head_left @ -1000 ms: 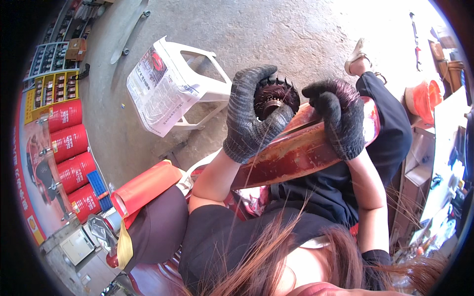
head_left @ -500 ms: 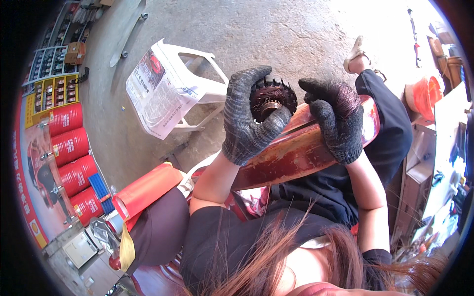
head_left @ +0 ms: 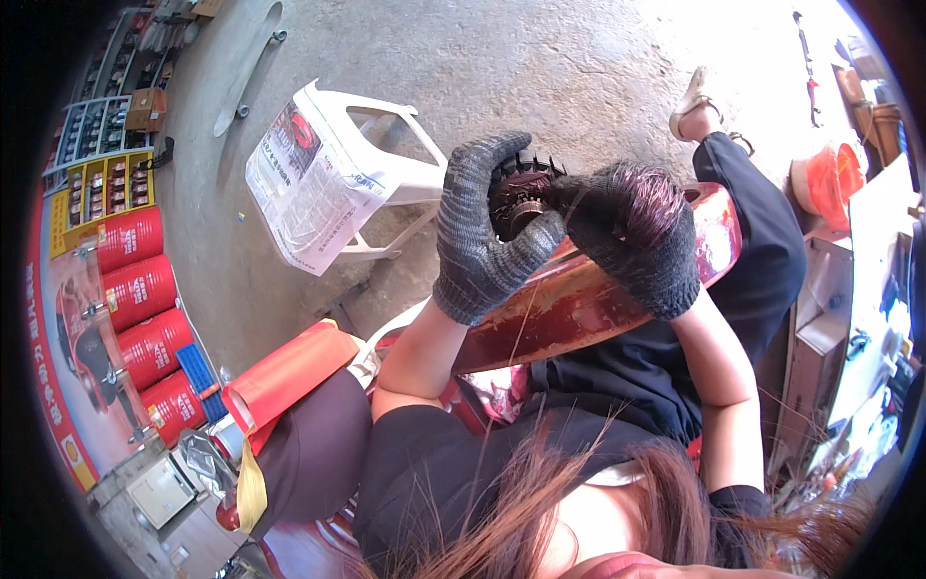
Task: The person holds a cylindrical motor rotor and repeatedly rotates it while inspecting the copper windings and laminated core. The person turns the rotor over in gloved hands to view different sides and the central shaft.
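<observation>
My left hand, in a dark grey knit glove, is closed around a round motor part. Black teeth ring that part's rim, and copper-coloured windings and a metal hub show inside. In a matching glove, my right hand is closed on a brush-like tuft of dark reddish strands. Its fingertips reach the right side of the motor part and cover some of it. Whether they touch it I cannot tell, and any handle on the tuft is hidden. Below both hands runs a worn red painted panel.
A white plastic stool with newspaper on it stands at the left. Several red drums line the far left. Near my left elbow are a red box and a dark cap-like thing. An orange-red bucket is at the right.
My right hand has moved left with the tuft, from beside the motor part to its right edge. My left hand stays nearly in place, still holding the part.
</observation>
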A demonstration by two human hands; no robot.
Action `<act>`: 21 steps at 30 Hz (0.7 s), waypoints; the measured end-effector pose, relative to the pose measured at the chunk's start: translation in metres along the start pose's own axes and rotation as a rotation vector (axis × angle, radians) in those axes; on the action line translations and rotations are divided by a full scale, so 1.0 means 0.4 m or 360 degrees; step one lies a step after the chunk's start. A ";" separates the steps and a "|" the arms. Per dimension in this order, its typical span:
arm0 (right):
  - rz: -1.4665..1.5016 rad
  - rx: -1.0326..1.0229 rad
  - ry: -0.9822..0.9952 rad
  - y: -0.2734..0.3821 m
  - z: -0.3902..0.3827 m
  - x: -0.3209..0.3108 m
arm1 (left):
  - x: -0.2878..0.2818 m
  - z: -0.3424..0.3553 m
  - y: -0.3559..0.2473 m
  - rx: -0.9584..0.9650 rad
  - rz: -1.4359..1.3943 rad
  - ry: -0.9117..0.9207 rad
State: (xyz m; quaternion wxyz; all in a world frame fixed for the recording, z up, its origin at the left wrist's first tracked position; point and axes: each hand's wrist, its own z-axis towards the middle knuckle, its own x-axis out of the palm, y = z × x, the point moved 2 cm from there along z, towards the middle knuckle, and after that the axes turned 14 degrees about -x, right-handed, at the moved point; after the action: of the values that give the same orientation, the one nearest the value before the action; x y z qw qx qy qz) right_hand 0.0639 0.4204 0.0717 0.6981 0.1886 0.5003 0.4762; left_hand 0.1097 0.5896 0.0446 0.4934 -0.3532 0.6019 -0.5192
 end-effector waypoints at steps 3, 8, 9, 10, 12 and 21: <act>0.0002 -0.0072 -0.0004 -0.015 -0.017 0.007 | 0.002 0.001 0.000 0.0027 0.0050 -0.0011; 0.0028 -0.0017 0.0027 -0.004 -0.014 0.004 | 0.001 -0.004 -0.008 0.0038 0.0078 -0.0005; 0.0016 -0.0061 -0.0026 -0.003 -0.018 0.005 | 0.001 -0.005 -0.011 0.0029 0.0077 0.0000; 0.0003 -0.0105 -0.0079 -0.003 -0.022 0.004 | 0.002 -0.005 -0.014 0.0019 0.0075 0.0006; -0.0006 -0.0128 -0.0056 -0.005 -0.028 0.003 | 0.004 -0.005 -0.012 0.0007 0.0050 0.0005; -0.0037 -0.0239 0.0202 -0.013 -0.030 0.013 | 0.003 -0.006 -0.018 -0.0223 -0.0299 0.0014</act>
State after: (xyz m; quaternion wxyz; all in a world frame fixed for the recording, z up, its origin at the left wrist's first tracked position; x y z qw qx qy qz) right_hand 0.0560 0.4198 0.0601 0.6826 0.0994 0.5086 0.5153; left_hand 0.1063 0.5877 0.0515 0.4141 -0.4393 0.6031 -0.5214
